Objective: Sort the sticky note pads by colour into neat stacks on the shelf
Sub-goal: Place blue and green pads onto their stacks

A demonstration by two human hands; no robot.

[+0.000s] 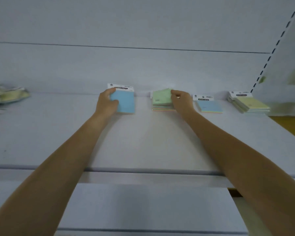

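My left hand grips a blue sticky note pad with a white header card, held at the back of the white shelf. My right hand holds the tilted top green pad of a multicoloured stack a little to the right. Further right lies another blue-topped pad, flat on the shelf. A stack of yellow pads sits at the far right.
A loose heap of yellowish-green pads lies at the far left of the shelf. A slotted upright and a white side panel close the right end. The shelf's front edge crosses under my forearms.
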